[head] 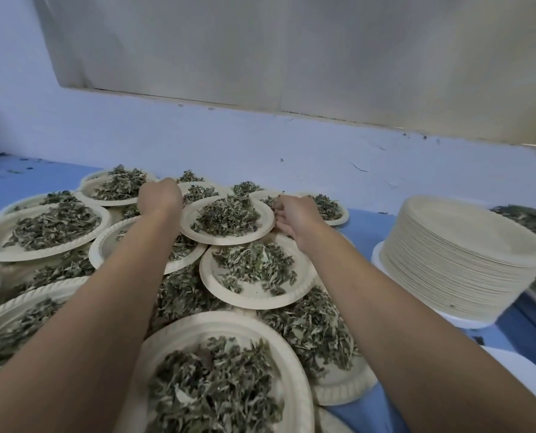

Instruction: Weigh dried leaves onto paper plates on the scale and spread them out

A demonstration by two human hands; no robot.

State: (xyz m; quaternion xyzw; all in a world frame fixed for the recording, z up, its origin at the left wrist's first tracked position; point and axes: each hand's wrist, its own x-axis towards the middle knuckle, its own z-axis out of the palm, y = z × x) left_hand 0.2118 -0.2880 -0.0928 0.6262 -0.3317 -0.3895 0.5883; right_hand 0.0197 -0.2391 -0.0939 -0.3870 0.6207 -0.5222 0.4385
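Both arms reach out over overlapping plates (254, 296) of leaves (257, 264) on the bench (363, 221). The right hand (296, 218) curls its fingers (280, 214) round the far plate (226, 240) at its right rim. The left hand (160, 196) sits at the left rim, fingers hidden. A stack (463, 254) stands to the right.

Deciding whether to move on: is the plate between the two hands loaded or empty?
Loaded. A heap of dried leaves covers the middle of the plate; only its rim shows bare.
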